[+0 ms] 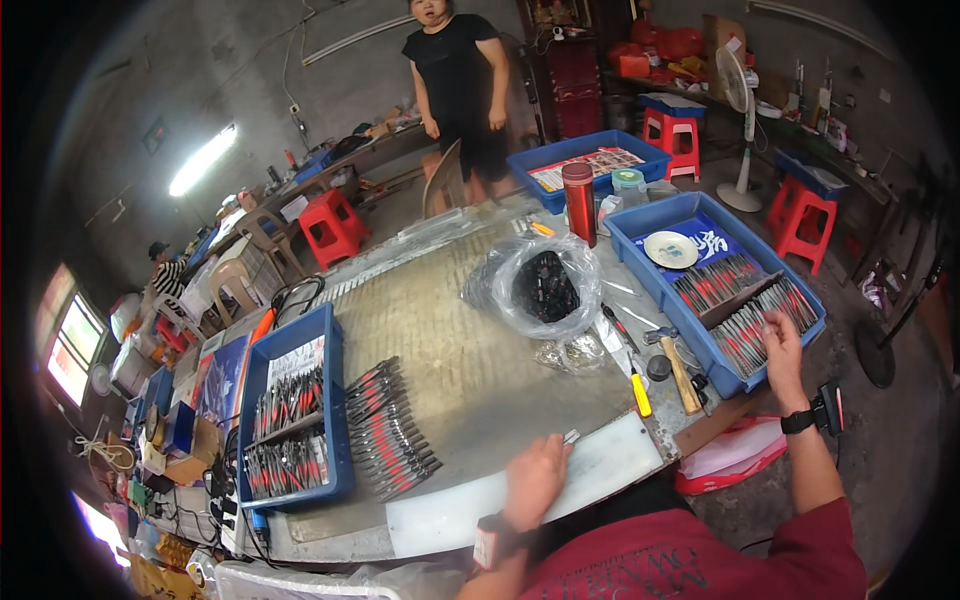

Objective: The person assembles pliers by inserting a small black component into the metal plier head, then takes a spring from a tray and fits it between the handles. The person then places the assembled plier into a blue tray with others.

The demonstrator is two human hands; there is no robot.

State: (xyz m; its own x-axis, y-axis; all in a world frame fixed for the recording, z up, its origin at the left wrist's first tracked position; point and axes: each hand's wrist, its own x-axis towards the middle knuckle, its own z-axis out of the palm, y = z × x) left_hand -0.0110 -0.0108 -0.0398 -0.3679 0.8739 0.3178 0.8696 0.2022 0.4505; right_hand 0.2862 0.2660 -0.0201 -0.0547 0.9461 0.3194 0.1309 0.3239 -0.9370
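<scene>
My left hand is closed at the table's near edge, above a white sheet. A small silver metal piece pokes out at its fingertips; the rest of it is hidden. On the right, my right hand is at the near side of a blue tray, its bent fingers touching a row of slim metal tools. What the fingers hold is too small to tell. Similar black-and-red tools lie in a row on the table, and more fill a left blue tray.
A plastic bag of dark parts stands mid-table. Near the right tray lie a hammer, a yellow-handled screwdriver and a black round piece. A red flask stands by the far tray. A person stands beyond the table.
</scene>
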